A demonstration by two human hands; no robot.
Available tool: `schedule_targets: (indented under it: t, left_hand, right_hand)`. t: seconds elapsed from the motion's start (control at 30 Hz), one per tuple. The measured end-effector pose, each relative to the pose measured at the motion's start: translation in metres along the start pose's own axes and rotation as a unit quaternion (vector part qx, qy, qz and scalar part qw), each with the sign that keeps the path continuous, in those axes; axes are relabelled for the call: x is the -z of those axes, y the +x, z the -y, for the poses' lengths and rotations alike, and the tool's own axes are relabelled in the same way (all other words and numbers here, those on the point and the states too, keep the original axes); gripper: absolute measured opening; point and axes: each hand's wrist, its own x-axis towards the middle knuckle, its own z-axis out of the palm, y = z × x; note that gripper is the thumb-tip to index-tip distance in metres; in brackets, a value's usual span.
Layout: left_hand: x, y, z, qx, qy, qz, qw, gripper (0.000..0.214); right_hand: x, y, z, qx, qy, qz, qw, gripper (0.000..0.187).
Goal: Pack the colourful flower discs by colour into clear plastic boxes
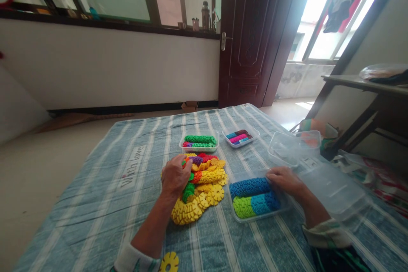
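Observation:
My left hand [174, 176] rests on a pile of coloured snowflake discs [204, 187], mostly yellow with orange, red, purple and green ones; its fingers curl into the pile, and what they hold is hidden. My right hand [284, 179] lies against the right end of a clear plastic box [236, 214] that holds rows of blue, teal and light green discs [253, 197]; the fingers are bent at the box edge. One yellow disc [169, 262] lies near my left sleeve.
Everything sits on a blue striped cloth [127, 195]. Farther back are a clear box with green discs [199, 141] and a small box with pink and blue discs [240, 137]. Empty clear containers and lids [318, 174] lie to the right. A dark door [251, 34] stands behind.

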Motion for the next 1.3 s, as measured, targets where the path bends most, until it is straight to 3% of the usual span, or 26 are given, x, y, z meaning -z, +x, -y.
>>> schedule_targets:
  t: [0.1,0.23,0.47,0.6,0.73,0.93,1.07,1.3]
  left_hand:
    - [-0.001,-0.002,-0.002,-0.007,-0.02,-0.015,1.0,0.03]
    - [0.001,-0.001,0.0,-0.005,-0.049,-0.039,0.998,0.033]
    - [0.02,0.013,0.031,0.057,-0.059,-0.111,0.99,0.038]
    - [0.024,0.015,0.055,0.113,-0.052,-0.112,0.986,0.035]
    - [0.018,0.012,0.061,0.141,-0.073,-0.08,0.984,0.033]
    - [0.013,0.005,0.042,0.105,-0.178,-0.005,0.978,0.045]
    - [0.013,0.001,0.032,0.101,-0.252,0.008,0.963,0.058]
    - [0.012,-0.001,0.028,0.12,-0.312,-0.006,0.943,0.069]
  right_hand:
    - [-0.005,-0.005,0.005,0.017,0.083,-0.045,0.995,0.022]
    - [-0.011,-0.012,0.019,-0.042,0.246,-0.004,0.968,0.028]
    - [-0.031,0.003,0.051,-0.003,0.293,-0.126,0.948,0.039]
    - [-0.052,0.029,0.077,0.054,0.323,-0.174,0.929,0.037]
    - [-0.083,0.055,0.104,0.169,0.285,-0.258,0.907,0.031]
    - [-0.124,0.067,0.129,0.292,0.178,-0.36,0.868,0.033]
    - [-0.138,0.064,0.134,0.403,0.111,-0.368,0.83,0.037]
    - [-0.15,0.063,0.14,0.45,0.06,-0.365,0.813,0.039]
